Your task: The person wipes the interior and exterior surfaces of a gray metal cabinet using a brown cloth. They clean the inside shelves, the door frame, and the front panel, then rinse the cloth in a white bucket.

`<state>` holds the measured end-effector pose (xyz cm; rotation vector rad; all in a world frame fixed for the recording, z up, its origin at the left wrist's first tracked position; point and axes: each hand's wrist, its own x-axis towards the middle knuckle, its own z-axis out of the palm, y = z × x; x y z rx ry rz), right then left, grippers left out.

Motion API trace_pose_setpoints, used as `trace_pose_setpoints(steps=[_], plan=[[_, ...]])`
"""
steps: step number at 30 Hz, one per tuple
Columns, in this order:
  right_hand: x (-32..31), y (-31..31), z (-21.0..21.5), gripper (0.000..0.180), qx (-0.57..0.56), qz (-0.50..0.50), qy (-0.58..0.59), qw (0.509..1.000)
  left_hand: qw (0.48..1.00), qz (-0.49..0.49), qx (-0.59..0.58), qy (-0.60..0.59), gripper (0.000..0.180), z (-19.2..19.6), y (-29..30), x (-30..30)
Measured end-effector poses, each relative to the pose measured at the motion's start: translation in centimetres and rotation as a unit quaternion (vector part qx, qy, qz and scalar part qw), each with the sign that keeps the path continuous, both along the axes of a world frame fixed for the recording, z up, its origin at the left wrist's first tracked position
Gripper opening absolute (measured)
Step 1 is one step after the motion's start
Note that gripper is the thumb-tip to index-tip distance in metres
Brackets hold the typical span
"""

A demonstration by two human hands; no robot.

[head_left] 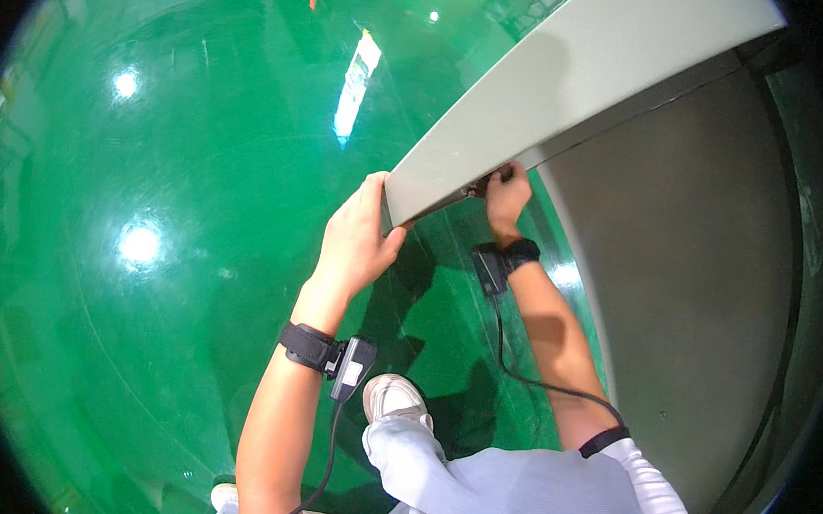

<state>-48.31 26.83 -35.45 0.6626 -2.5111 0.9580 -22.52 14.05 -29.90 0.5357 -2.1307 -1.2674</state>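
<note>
Forearms (279,419) are extended; a long pale panel (515,113) slanting far-right is clasped at its near end by the left hand (356,235); farther along, what the right hand (508,203) holds cannot be told.

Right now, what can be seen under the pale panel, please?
At its lower edge, the right hand touches a small dark part, with green floor below. The panel hides whatever lies farther under it.

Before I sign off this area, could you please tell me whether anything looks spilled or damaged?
Nothing clearly stands out: the light grey panel shows no obvious damage, and the bright patches on the green floor look like reflections. The dark part at the right hand is too small to judge.
</note>
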Motion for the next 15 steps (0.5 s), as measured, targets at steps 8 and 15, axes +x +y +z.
trace_pose_setpoints(steps=[8, 15], plan=[[11.2, -1.4, -0.3, 0.022, 0.118, 0.241, 0.009, 0.963, 0.999, 0.022, -0.022, -0.039, 0.060, -1.4, 0.6, 1.3], [12.3, -0.7, 3.3, 0.031, 0.049, 0.323, -0.032, 0.945, 0.999, 0.001, 0.001, -0.035, 0.056, -0.6, 0.6, 0.9]])
